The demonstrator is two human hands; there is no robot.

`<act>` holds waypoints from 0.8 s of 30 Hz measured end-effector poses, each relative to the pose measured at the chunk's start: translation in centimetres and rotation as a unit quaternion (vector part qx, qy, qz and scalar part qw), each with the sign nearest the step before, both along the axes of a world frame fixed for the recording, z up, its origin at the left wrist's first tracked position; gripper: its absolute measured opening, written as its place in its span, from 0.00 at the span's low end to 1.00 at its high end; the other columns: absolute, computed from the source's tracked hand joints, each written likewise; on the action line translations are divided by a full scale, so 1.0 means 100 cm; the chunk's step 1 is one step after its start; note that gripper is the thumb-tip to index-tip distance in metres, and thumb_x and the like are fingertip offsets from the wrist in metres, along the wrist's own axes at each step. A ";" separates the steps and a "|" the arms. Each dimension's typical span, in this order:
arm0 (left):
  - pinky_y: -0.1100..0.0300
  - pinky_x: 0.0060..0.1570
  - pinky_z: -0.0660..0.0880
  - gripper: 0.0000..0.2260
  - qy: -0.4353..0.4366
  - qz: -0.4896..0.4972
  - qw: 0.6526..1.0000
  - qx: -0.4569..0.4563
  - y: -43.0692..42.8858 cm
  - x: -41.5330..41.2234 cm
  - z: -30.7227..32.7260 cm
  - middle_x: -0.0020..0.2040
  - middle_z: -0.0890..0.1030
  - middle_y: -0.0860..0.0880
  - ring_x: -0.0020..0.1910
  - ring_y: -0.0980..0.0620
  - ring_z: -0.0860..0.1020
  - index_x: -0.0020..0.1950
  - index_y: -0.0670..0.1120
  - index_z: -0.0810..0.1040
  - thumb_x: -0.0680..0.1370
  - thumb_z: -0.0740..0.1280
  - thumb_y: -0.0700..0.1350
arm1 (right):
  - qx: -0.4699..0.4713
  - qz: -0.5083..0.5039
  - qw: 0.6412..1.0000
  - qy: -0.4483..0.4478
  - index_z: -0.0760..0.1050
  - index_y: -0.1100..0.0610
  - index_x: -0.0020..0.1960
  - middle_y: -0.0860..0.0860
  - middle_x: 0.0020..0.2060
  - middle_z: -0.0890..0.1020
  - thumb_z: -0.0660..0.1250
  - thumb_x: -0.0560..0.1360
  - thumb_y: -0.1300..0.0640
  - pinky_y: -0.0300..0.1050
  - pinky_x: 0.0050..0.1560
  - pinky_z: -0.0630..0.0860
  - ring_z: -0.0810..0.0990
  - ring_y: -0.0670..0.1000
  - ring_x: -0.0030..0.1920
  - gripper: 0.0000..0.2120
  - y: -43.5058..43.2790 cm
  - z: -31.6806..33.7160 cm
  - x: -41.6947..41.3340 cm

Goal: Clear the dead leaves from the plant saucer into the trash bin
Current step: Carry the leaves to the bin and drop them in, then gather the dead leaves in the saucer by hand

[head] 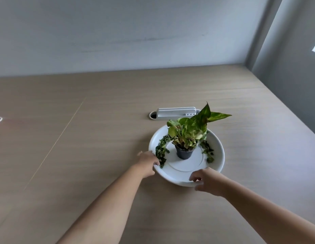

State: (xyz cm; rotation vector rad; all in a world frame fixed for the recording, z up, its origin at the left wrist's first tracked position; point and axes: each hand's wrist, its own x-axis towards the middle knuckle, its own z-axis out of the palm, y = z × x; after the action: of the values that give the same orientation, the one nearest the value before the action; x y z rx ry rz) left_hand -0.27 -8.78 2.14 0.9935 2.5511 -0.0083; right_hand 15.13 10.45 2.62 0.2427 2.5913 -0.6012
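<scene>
Our right hand (208,181) at the near rim of the white saucer (218,152) on the bench (82,155), fingers loosely curled and gripping nothing, our left hand (147,163) on its left rim, fingers bent beside dead leaves (161,151), more dead leaves right of the potted plant (185,138) at the saucer's centre.

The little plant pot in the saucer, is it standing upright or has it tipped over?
Upright. The dark pot sits on its base at the middle of the white saucer, with its leaves rising above it.

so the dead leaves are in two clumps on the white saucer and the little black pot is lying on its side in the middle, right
Not quite: the head view shows the black pot standing upright in the middle. The rest holds: the dead leaves lie in two clumps, left and right, on the white saucer.
</scene>
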 end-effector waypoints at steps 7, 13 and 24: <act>0.57 0.61 0.64 0.13 0.018 -0.038 0.997 0.065 0.015 0.028 -0.022 0.53 0.82 0.51 0.56 0.49 0.76 0.53 0.52 0.82 0.69 0.70 0.48 | 0.148 0.025 0.989 -0.013 0.76 0.48 0.59 0.49 0.58 0.80 0.63 0.73 0.64 0.43 0.57 0.72 0.77 0.53 0.58 0.18 0.047 0.005 -0.005; 0.58 0.64 0.61 0.18 0.017 -0.046 0.997 0.061 0.011 0.015 -0.022 0.59 0.77 0.50 0.62 0.49 0.72 0.59 0.51 0.78 0.69 0.71 0.47 | 0.147 0.086 0.985 0.004 0.72 0.48 0.63 0.48 0.61 0.77 0.68 0.71 0.56 0.48 0.66 0.67 0.73 0.52 0.63 0.21 0.037 0.007 -0.008; 0.55 0.67 0.61 0.11 0.025 -0.022 0.999 0.038 0.012 0.024 -0.015 0.52 0.80 0.51 0.56 0.50 0.75 0.52 0.51 0.81 0.70 0.70 0.49 | 0.121 0.066 0.990 0.022 0.76 0.49 0.59 0.49 0.58 0.80 0.64 0.73 0.65 0.45 0.59 0.73 0.78 0.52 0.58 0.18 0.051 -0.002 -0.006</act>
State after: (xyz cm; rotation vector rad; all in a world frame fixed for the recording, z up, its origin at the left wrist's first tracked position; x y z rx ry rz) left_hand 2.08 -7.56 0.66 1.0904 2.5906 0.0518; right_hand 14.51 15.55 2.44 0.1339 2.6950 -0.2472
